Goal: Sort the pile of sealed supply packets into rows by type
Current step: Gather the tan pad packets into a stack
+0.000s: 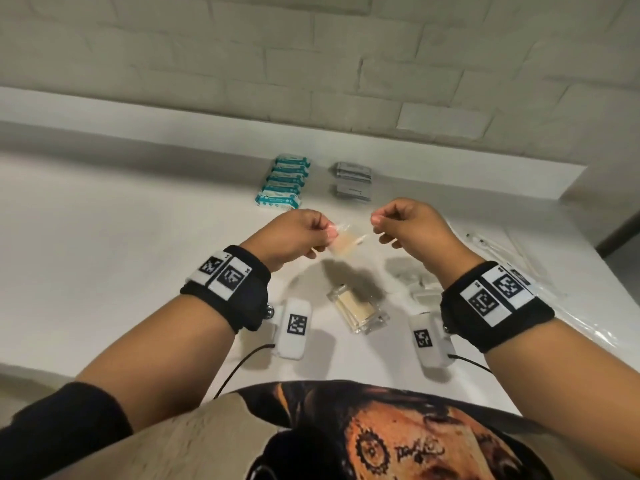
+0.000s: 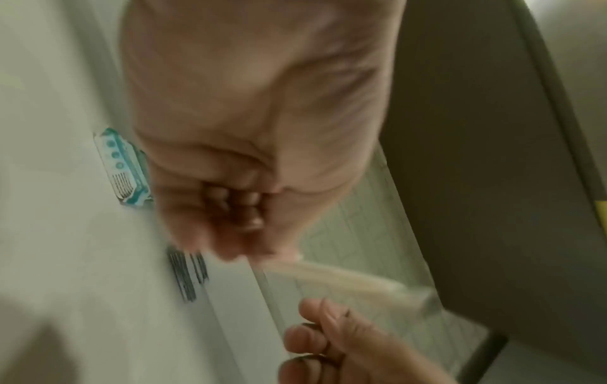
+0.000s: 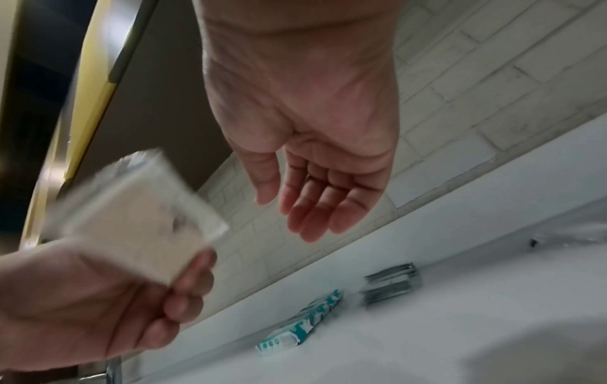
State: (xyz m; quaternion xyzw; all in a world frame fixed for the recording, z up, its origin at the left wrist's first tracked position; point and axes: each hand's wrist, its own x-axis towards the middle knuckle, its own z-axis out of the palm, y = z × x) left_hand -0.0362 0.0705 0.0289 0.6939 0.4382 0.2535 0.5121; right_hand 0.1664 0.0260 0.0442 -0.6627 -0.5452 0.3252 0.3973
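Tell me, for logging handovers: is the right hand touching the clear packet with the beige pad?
Apart. Right wrist view shows brick wall between the right hand and the clear plastic packet, which the left hand pinches.

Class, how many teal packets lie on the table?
6 teal packets, overlapping in one row from near to far at the back of the table, left of the grey packets. Others may be hidden underneath.
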